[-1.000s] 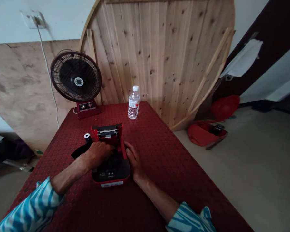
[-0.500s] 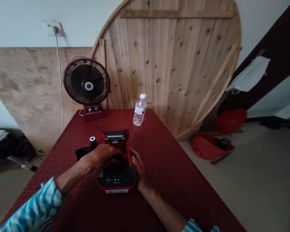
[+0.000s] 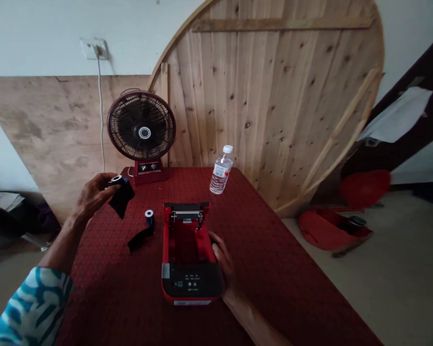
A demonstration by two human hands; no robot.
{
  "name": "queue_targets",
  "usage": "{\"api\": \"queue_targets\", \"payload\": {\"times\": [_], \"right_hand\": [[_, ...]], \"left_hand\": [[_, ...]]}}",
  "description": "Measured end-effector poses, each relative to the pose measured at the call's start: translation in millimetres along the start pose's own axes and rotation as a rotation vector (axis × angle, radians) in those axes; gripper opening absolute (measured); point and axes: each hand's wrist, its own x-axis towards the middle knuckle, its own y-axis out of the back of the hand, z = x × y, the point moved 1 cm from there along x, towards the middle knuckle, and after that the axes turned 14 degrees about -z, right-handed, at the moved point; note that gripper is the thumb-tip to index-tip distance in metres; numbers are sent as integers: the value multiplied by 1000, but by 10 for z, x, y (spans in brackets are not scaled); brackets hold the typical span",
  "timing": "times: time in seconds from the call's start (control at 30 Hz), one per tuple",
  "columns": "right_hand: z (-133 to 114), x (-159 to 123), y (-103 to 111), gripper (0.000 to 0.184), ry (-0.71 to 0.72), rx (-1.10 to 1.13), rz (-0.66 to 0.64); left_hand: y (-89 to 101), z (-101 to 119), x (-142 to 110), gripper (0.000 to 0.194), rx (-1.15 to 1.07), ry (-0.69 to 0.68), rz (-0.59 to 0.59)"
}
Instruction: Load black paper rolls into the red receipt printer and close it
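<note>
A red and black label printer point(image 3: 193, 283) stands on the table with its lid raised and its red inner bay exposed. My right hand point(image 3: 224, 262) is curled against the printer's right side, with part of its fingers hidden. Up and to the left, clear of the printer, my left hand point(image 3: 95, 194) pinches a small roll of black ribbon point(image 3: 122, 198) with a white core; a loose dark end hangs down from it. A second roll of black ribbon point(image 3: 149, 218) stands on the table left of the printer, its tail unrolled toward the front left.
A dark red fan point(image 3: 144, 129) stands at the back left of the red-covered table point(image 3: 274, 288). A clear water bottle point(image 3: 221, 173) is at the back right. Behind leans a large round wooden panel point(image 3: 267, 96). On the floor at right lies a red container point(image 3: 317, 230).
My left hand has come out of the printer's bay and moved up and left, now carrying a roll of black ribbon. The bay shows uncovered. My right hand stays at the printer's side.
</note>
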Motion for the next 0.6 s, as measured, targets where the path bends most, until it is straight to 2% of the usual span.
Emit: {"api": "queue_targets", "payload": {"times": [0.07, 0.13, 0.23, 0.33, 0.43, 0.6], "right_hand": [[-6, -2, 0, 50, -8, 6, -4], [-18, -4, -6, 50, -9, 11, -7], [-47, -10, -25, 49, -11, 0, 14], [-77, -15, -46, 48, 1, 4, 22], [-88, -8, -51, 50, 40, -4, 0], [-92, -4, -49, 49, 49, -17, -7]], "left_hand": [[-109, -247, 180, 44, 50, 44, 109], [-282, -468, 301, 38, 92, 83, 135], [-548, -729, 354, 33, 177, 124, 122], [-714, -895, 333, 27, 254, 137, 66], [-739, -960, 351, 22, 301, 124, 2], [-587, -873, 385, 31, 326, 87, -78]]}}
